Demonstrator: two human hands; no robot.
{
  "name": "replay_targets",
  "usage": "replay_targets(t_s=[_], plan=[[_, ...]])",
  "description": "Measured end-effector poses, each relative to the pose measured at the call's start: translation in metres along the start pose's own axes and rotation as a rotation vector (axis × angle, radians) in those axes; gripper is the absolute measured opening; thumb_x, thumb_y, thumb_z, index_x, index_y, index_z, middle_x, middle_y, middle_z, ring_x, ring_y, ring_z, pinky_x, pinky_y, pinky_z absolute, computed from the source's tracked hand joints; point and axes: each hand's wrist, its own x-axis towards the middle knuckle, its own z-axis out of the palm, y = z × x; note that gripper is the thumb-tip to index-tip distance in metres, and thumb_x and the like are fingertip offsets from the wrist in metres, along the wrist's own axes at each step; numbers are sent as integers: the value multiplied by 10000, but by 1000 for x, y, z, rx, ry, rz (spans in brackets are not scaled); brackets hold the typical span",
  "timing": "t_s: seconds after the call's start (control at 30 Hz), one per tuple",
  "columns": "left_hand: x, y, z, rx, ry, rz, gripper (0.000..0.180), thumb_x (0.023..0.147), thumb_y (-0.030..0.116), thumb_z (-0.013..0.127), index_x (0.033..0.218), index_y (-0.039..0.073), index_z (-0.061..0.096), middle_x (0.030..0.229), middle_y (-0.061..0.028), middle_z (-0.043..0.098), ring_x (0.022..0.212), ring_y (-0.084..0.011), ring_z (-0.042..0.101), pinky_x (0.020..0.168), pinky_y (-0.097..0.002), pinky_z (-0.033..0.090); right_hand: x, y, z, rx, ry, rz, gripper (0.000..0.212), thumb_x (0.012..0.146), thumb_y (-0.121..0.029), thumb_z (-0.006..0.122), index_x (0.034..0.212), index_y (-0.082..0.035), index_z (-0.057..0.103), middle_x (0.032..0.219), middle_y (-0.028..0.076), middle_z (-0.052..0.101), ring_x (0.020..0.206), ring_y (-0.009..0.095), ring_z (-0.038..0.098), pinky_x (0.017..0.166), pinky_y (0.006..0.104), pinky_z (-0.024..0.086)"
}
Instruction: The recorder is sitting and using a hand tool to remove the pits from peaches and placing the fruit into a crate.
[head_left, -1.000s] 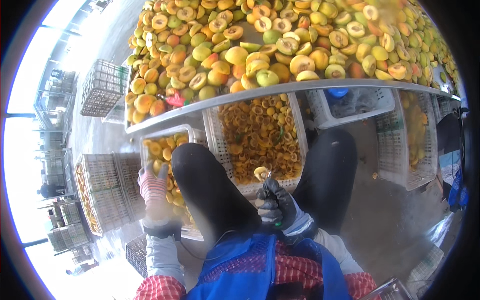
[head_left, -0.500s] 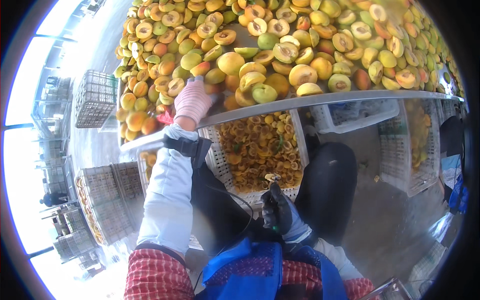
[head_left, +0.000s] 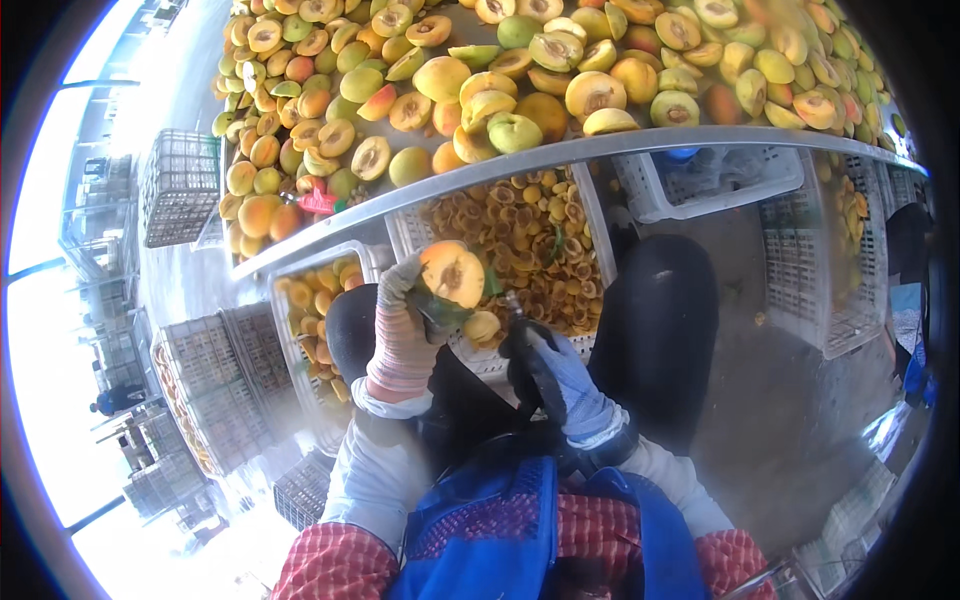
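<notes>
My left hand (head_left: 403,325), in a striped glove, is closed around a peach half (head_left: 454,272), its cut face showing the brown stone hollow. It is held above a white crate (head_left: 402,232) of fruit scraps. A smaller yellow fruit piece (head_left: 482,326) shows just below it; whether the hand holds it cannot be made out. Close by on the right, my right hand (head_left: 560,377), in a blue and dark glove, grips a small dark-handled tool (head_left: 514,303) whose tip points up toward the fruit. Beyond both hands, many peach halves (head_left: 595,92) cover the metal-edged table.
The table's metal rim (head_left: 560,152) curves across in front of me. A red-handled tool (head_left: 318,200) lies among the fruit at the left. Another fruit crate (head_left: 290,330) stands by my left knee. A white crate (head_left: 715,195) and stacked crates (head_left: 215,375) stand to the sides.
My left hand has come back from the table to above the crate, now holding a peach half. My right hand has moved slightly up with its tool.
</notes>
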Motion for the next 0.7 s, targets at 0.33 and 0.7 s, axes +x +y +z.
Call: replay_targets(t_s=[0.33, 0.7], plan=[[-44, -52, 14, 306, -49, 207, 451, 968, 404, 483, 1139, 1, 591, 988, -73, 636, 912, -138, 588, 839, -270, 462, -18, 13, 15, -595, 25, -494, 296, 908, -220, 572, 1095, 2, 512, 859, 133, 636, 743, 284, 645, 635, 367, 482], [-52, -62, 27, 592, 8, 443, 371, 975, 355, 493, 1016, 5, 610, 852, -32, 607, 781, -94, 522, 730, -241, 436, -36, 14, 14, -772, 123, -549, 294, 893, -221, 600, 1066, 3, 522, 836, 196, 626, 763, 384, 622, 619, 418, 469]])
